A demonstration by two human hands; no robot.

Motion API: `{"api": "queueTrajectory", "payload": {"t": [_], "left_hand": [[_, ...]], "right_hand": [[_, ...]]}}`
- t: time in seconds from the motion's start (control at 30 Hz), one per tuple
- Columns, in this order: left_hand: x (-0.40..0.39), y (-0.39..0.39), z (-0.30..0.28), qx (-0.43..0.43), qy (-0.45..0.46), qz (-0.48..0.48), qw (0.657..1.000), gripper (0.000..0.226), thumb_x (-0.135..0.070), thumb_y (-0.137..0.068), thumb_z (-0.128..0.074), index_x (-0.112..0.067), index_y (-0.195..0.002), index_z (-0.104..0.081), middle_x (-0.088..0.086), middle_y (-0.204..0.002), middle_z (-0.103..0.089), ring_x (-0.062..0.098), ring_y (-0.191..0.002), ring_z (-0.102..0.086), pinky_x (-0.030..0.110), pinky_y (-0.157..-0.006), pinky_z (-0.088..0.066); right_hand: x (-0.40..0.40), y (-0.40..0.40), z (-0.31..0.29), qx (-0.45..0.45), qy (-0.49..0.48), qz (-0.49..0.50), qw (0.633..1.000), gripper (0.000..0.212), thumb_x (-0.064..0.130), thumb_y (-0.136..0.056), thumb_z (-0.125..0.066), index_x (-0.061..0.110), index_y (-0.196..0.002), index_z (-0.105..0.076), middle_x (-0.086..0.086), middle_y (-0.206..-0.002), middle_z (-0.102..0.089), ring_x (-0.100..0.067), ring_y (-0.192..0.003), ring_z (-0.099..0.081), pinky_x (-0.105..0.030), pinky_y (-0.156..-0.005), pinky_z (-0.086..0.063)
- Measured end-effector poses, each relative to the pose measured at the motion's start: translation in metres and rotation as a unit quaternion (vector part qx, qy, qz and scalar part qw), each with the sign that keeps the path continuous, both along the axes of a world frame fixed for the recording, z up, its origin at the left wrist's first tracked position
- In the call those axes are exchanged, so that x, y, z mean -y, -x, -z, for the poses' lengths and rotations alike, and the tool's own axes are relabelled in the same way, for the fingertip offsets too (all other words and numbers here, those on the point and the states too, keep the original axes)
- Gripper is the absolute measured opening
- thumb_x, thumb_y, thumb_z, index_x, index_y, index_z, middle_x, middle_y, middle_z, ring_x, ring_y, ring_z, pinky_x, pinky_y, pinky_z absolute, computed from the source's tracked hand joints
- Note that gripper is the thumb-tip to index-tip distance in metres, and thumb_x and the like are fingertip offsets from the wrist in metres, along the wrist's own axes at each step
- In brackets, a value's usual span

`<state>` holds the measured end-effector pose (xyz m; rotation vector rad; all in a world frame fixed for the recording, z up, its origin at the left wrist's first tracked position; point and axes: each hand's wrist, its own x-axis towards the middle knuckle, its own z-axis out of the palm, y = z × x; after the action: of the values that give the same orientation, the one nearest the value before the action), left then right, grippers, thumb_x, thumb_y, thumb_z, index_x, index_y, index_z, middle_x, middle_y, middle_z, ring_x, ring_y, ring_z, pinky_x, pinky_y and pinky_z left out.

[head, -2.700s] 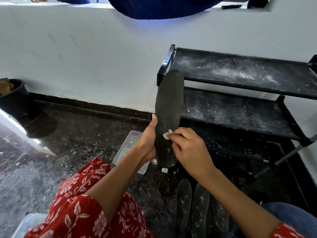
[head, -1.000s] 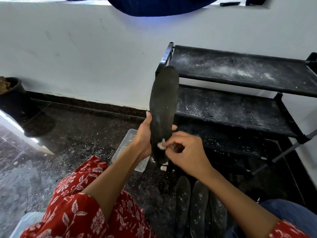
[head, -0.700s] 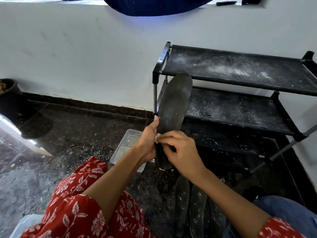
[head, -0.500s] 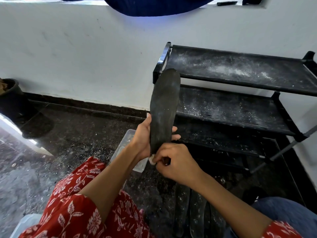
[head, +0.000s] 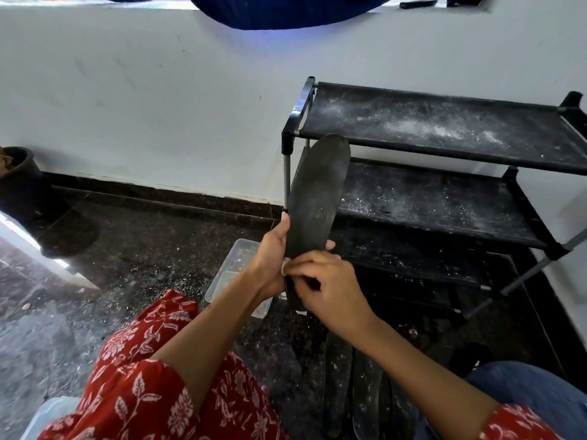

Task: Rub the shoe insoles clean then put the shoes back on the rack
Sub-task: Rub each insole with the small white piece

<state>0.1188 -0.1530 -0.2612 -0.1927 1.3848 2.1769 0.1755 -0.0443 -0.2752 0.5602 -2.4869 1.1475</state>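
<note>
The left hand (head: pixel 270 262) is grasping a dark insole (head: pixel 316 204) upright before the rack's (head: pixel 444 131) left end, while the right hand (head: pixel 327 287) is pinching a small white wad (head: pixel 286 264) against its lower left edge, more insoles (head: pixel 365 395) lying near on the floor (head: pixel 133 249).

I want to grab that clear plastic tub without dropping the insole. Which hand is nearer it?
Left. The left hand grips the insole directly over the tub; the right hand sits further right, past the insole.
</note>
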Motion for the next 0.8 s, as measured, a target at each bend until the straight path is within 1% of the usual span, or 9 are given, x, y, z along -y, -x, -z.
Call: {"api": "queueTrajectory", "payload": {"t": [0.1, 0.2, 0.3, 0.37, 0.43, 0.5, 0.57, 0.7, 0.8], "left_hand": [[0.005, 0.001, -0.001, 0.001, -0.020, -0.006, 1.000, 0.071, -0.058, -0.096, -0.015, -0.004, -0.113, -0.058, 0.021, -0.090, -0.067, 0.035, -0.079, -0.067, 0.042, -0.084, -0.052], [0.009, 0.003, -0.001, 0.001, -0.033, -0.017, 0.999, 0.074, -0.060, -0.095, -0.016, -0.003, -0.117, -0.057, 0.021, -0.093, -0.066, 0.036, -0.084, -0.066, 0.051, -0.096, -0.046], [0.008, 0.005, -0.003, -0.006, -0.023, -0.033, 0.999, 0.072, -0.058, -0.096, -0.015, -0.003, -0.113, -0.059, 0.021, -0.090, -0.068, 0.034, -0.079, -0.068, 0.043, -0.084, -0.053], [0.006, 0.005, -0.002, -0.011, -0.009, -0.032, 0.999, 0.069, -0.056, -0.097, -0.016, -0.005, -0.107, -0.062, 0.018, -0.091, -0.069, 0.027, -0.079, -0.068, 0.034, -0.074, -0.056], [0.004, 0.004, -0.001, -0.011, -0.002, -0.026, 1.000, 0.066, -0.053, -0.099, -0.018, -0.006, -0.104, -0.064, 0.014, -0.094, -0.070, 0.022, -0.081, -0.068, 0.029, -0.070, -0.058], [0.003, 0.003, 0.000, -0.014, 0.007, -0.018, 1.000, 0.068, -0.053, -0.099, -0.018, -0.005, -0.101, -0.066, 0.014, -0.091, -0.071, 0.022, -0.081, -0.069, 0.031, -0.071, -0.058], [0.003, 0.003, 0.000, -0.016, 0.008, -0.021, 1.000, 0.071, -0.055, -0.098, -0.015, -0.004, -0.102, -0.064, 0.017, -0.088, -0.069, 0.028, -0.081, -0.067, 0.035, -0.080, -0.056], [0.007, 0.004, -0.001, 0.000, -0.027, -0.031, 0.999, 0.074, -0.059, -0.096, -0.013, -0.004, -0.109, -0.060, 0.019, -0.090, -0.065, 0.035, -0.080, -0.066, 0.043, -0.082, -0.054], [0.007, 0.004, -0.002, -0.001, -0.029, -0.036, 0.999, 0.074, -0.059, -0.096, -0.012, -0.004, -0.110, -0.059, 0.020, -0.091, -0.065, 0.034, -0.079, -0.067, 0.041, -0.075, -0.055]], "right_hand": [[0.001, -0.005, -0.003, 0.070, 0.008, -0.052, 0.996, 0.013, 0.008, -0.072, -0.065, 0.013, -0.079, -0.076, 0.004, -0.084, -0.071, -0.005, -0.078, -0.064, -0.022, -0.078, -0.052], [-0.004, -0.005, -0.005, 0.108, -0.084, -0.124, 0.983, 0.009, 0.012, -0.070, -0.066, 0.013, -0.070, -0.074, 0.004, -0.075, -0.069, -0.006, -0.067, -0.063, -0.025, -0.069, -0.053], [-0.005, -0.004, -0.007, 0.047, -0.053, -0.062, 0.996, 0.011, 0.016, -0.069, -0.061, 0.013, -0.065, -0.071, 0.004, -0.069, -0.066, -0.006, -0.063, -0.059, -0.027, -0.065, -0.052], [-0.006, 0.001, -0.006, -0.020, 0.032, 0.024, 0.999, 0.013, 0.012, -0.075, -0.061, 0.012, -0.073, -0.073, 0.002, -0.076, -0.067, -0.008, -0.070, -0.061, -0.026, -0.077, -0.052], [-0.008, 0.006, -0.004, -0.029, 0.071, 0.065, 0.995, 0.015, 0.004, -0.081, -0.063, 0.011, -0.090, -0.074, 0.001, -0.091, -0.069, -0.007, -0.085, -0.063, -0.025, -0.088, -0.050], [-0.007, 0.006, 0.000, -0.001, 0.041, 0.047, 0.998, 0.020, 0.003, -0.083, -0.063, 0.011, -0.099, -0.073, 0.002, -0.100, -0.068, -0.008, -0.095, -0.062, -0.028, -0.091, -0.049], [-0.003, 0.002, 0.003, 0.017, -0.004, 0.016, 1.000, 0.020, 0.003, -0.081, -0.063, 0.012, -0.096, -0.074, 0.002, -0.099, -0.069, -0.009, -0.095, -0.062, -0.025, -0.091, -0.048], [-0.004, -0.002, -0.002, 0.091, -0.052, -0.066, 0.992, 0.012, 0.007, -0.072, -0.066, 0.012, -0.077, -0.076, 0.003, -0.082, -0.071, -0.006, -0.076, -0.064, -0.021, -0.076, -0.052], [-0.007, 0.000, -0.004, 0.089, -0.085, -0.059, 0.991, 0.010, 0.014, -0.069, -0.063, 0.012, -0.065, -0.072, 0.003, -0.070, -0.067, -0.011, -0.066, -0.062, -0.028, -0.066, -0.053]]}}
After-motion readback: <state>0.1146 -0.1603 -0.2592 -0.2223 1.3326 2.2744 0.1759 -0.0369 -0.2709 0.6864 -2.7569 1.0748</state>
